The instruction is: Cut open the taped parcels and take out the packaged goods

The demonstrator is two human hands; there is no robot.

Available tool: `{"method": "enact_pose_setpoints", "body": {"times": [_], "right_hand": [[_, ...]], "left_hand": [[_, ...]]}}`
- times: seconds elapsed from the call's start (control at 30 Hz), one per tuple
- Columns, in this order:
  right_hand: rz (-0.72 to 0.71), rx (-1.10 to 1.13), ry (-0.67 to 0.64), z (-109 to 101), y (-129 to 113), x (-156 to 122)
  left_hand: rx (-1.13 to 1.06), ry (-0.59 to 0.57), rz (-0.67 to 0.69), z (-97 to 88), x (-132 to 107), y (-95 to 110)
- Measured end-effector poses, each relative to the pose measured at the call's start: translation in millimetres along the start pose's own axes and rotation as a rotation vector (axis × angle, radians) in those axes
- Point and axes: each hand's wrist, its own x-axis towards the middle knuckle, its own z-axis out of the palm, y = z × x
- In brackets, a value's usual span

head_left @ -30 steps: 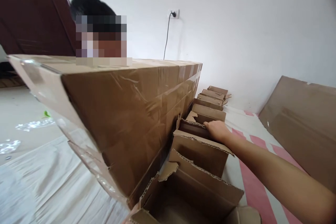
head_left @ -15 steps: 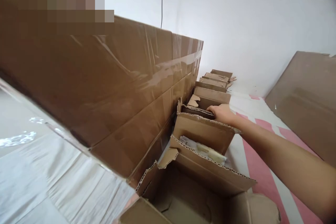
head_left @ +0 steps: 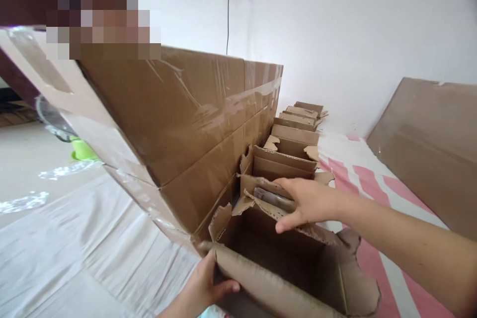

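An open cardboard box (head_left: 276, 278) with rough-cut edges stands closest to me, and its visible inside is dark. At its near left corner, my left hand (head_left: 203, 280) grips the wall, thumb along the outer face and most fingers hidden. My right hand (head_left: 311, 203) reaches over the far wall of this box. Its thumb lies on the near side and its fingers on the cardboard wall (head_left: 257, 181) behind, pinching the two together. Between these walls sits a clear plastic-wrapped packet (head_left: 274, 198), partly covered by the hand.
More open boxes (head_left: 294, 134) run in a row toward the white wall. A tall taped cardboard stack (head_left: 201, 124) borders them on the left; a blurred-out person is behind it. A large cardboard sheet (head_left: 428, 144) leans at right. Pink-striped cloth (head_left: 372, 189) lies beneath.
My right hand has come back from a farther box to the nearer walls, which now stand closer together. My left hand has come into view on the near box. The view has shifted.
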Motion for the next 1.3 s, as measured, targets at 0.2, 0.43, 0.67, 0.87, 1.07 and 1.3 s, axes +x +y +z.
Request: {"method": "enact_pose_setpoints", "body": {"times": [0.2, 0.43, 0.67, 0.87, 1.07, 1.3], "right_hand": [[0.102, -0.282, -0.124, 32.3, -25.7, 13.7], [0.009, -0.608, 0.061, 49.8, -10.2, 26.3], [-0.029, -0.629, 0.147, 57.3, 6.7, 28.4], [-0.007, -0.556, 0.117, 58.8, -0.2, 21.8], [0.035, -0.449, 0.063, 52.0, -6.7, 17.3], [-0.045, -0.313, 0.069, 31.2, -4.6, -5.6]], "left_hand": [[-0.045, 0.037, 0.124, 7.4, 24.7, -31.2], [-0.03, 0.131, 0.156, 14.3, 19.9, -33.5], [-0.046, 0.089, 0.164, 13.0, 22.7, -24.7], [0.022, 0.094, 0.183, 6.9, 24.8, -14.6], [0.052, 0.051, 0.181, 7.6, 28.6, -17.6], [0.116, 0.017, 0.152, 1.8, 30.5, -8.5]]}}
